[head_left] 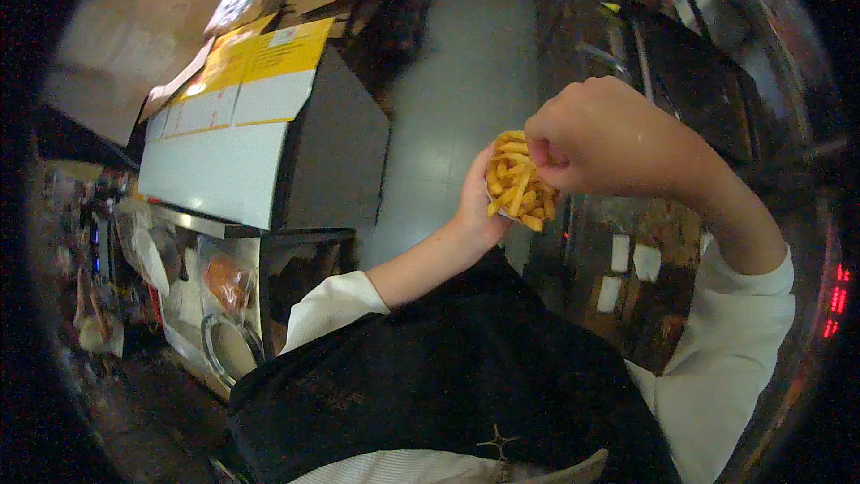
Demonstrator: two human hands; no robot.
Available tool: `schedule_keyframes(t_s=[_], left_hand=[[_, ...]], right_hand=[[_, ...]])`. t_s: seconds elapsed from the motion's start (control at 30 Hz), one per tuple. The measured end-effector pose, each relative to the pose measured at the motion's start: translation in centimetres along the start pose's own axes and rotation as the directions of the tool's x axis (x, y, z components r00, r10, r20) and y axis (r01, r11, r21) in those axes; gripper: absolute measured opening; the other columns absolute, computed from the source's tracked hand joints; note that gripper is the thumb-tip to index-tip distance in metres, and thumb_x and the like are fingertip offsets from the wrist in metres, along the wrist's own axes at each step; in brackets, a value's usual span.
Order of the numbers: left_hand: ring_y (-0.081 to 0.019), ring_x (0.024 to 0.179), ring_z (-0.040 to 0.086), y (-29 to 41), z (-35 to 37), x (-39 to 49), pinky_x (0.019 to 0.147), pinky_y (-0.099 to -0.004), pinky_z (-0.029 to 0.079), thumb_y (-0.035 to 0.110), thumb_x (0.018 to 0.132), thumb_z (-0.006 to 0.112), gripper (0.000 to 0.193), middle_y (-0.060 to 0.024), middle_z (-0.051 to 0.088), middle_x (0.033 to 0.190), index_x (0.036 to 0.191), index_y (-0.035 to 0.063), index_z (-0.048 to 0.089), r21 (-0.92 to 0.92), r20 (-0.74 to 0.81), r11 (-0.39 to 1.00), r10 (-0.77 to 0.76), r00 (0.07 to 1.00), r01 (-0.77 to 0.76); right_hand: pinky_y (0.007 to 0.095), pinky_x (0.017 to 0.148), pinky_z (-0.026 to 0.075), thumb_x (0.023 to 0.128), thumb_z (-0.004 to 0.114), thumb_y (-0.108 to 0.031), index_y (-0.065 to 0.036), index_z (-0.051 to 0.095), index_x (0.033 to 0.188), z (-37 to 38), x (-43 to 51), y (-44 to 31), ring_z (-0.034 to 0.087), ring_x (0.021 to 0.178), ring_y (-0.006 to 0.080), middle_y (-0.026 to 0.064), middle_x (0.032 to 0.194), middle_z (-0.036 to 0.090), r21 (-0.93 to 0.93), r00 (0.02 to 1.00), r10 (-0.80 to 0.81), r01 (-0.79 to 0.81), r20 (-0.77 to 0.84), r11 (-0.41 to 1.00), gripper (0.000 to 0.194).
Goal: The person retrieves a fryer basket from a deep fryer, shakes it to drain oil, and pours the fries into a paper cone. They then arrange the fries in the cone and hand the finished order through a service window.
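My left hand (478,205) is wrapped around a container of French fries (516,185). Only a thin pale strip of the container's rim shows, and golden fries stick up above it. Over the right side of the fries is my right hand (594,138), its fingers curled in and the back of the hand towards me. It covers part of the fries. Whether those curled fingers pinch anything is hidden, and I cannot tell if they touch the fries. A black apron (430,376) covers my front below both hands.
To the left stands a white-topped, grey-sided cabinet (336,148) with yellow-and-white printed sheets (275,74) on it. Nearer, a counter holds a round metal-rimmed container (232,346) and a clear bag with orange contents (228,279). Dark equipment (699,81) lines the right of the grey floor (470,67).
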State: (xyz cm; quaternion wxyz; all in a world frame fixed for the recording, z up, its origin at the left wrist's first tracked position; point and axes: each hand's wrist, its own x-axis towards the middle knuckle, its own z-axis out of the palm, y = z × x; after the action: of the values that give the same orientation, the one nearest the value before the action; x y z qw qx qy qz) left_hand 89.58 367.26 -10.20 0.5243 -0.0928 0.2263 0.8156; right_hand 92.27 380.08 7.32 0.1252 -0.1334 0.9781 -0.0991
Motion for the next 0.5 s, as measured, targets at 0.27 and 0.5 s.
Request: schedule_keyframes(t_s=[0.27, 0.5], left_hand=[[-0.0263, 0.110, 0.051, 12.7, -3.1, 8.3, 0.095, -0.0423, 0.041, 0.045, 0.090, 0.035, 0.049, -0.0107, 0.051, 0.120, 0.120, 0.0088, 0.046, -0.128, 0.073, 0.953, 0.286, 0.955, -0.275], [-0.0267, 0.113, 0.048, 27.3, -0.3, 19.6, 0.095, -0.0421, 0.040, 0.041, 0.090, 0.036, 0.046, -0.0111, 0.050, 0.121, 0.121, 0.0086, 0.045, -0.284, 0.327, 0.898, 0.421, 0.846, -0.338]], right_hand=[[0.0383, 0.061, 0.048, 0.074, 0.062, -0.020, -0.008, 0.062, 0.077, -3.2, 12.7, 9.2, 0.061, 0.068, 0.0290, 0.0104, 0.071, 0.062, -0.143, 0.949, -0.104, 0.063, -0.299, 0.988, 0.012], [0.0335, 0.084, 0.046, 0.069, 0.073, -0.021, -0.007, 0.044, 0.124, -1.7, 28.7, 23.3, 0.055, 0.101, 0.0245, 0.0116, 0.111, 0.056, 0.559, 0.956, -0.089, 0.238, -0.280, 0.794, 0.064]])
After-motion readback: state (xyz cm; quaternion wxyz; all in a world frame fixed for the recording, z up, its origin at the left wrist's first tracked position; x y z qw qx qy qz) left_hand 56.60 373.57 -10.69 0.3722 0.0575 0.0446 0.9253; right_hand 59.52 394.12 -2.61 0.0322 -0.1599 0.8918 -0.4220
